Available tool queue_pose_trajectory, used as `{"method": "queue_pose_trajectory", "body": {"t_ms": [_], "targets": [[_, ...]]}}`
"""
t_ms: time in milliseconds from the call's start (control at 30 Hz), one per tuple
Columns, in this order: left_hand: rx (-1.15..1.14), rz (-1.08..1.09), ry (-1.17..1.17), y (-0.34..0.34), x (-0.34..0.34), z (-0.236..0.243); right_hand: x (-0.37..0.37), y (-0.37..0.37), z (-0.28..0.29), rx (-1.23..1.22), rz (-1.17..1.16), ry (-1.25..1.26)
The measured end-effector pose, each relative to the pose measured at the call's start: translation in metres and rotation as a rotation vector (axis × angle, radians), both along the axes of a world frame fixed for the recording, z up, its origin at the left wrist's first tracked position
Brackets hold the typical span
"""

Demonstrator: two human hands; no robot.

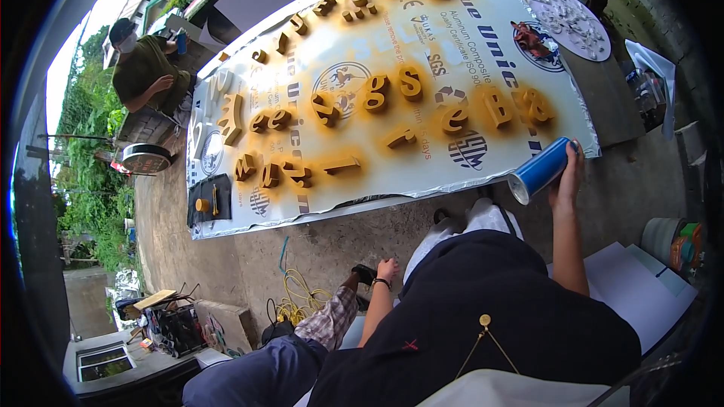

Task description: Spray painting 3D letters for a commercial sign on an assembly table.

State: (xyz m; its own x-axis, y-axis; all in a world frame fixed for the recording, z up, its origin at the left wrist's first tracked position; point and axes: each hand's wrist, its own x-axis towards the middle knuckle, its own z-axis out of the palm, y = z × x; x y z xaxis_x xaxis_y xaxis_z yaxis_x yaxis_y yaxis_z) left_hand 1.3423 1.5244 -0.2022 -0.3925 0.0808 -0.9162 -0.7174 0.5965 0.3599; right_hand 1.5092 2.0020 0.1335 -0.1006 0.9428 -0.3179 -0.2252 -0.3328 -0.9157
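My right hand [569, 175] grips a blue spray can [540, 171], tilted beside the near right corner of a printed sheet-covered table [411, 185]. My left hand [386, 271] hangs low below the table edge, fingers curled; whether anything is in them is hidden. Rows of block letters [375, 93] coated golden yellow lie on the sheet, with yellow overspray around them. Unpainted white letters [200, 128] stand along the left end. A dark pad [216, 212] at the near left holds a small yellow cup [202, 205] and a thin stick [215, 196].
A co-worker [151, 79] stands beyond the table's left end holding a blue can. Another person's plaid-clad leg [324, 316] is beside me on the left. White pieces cover a round board [566, 19] at back right. Yellow hose [294, 301] coils on the ground. Boards [626, 279] lie at right.
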Motion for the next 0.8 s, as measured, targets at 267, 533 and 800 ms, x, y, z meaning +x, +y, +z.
{"method": "queue_pose_trajectory", "body": {"t_ms": [267,533,800], "targets": [[-0.045,-0.128,0.041,0.044,0.008,0.029,0.005,0.002,-0.008,0.01,0.01,-0.043],[-0.099,-0.124,0.011,0.046,0.004,0.019,-0.017,0.014,-0.02,0.041,0.028,-0.035],[-0.045,-0.002,0.103,0.107,-0.024,0.044,-0.06,0.083,-0.042,0.288,0.093,-0.228]]}}
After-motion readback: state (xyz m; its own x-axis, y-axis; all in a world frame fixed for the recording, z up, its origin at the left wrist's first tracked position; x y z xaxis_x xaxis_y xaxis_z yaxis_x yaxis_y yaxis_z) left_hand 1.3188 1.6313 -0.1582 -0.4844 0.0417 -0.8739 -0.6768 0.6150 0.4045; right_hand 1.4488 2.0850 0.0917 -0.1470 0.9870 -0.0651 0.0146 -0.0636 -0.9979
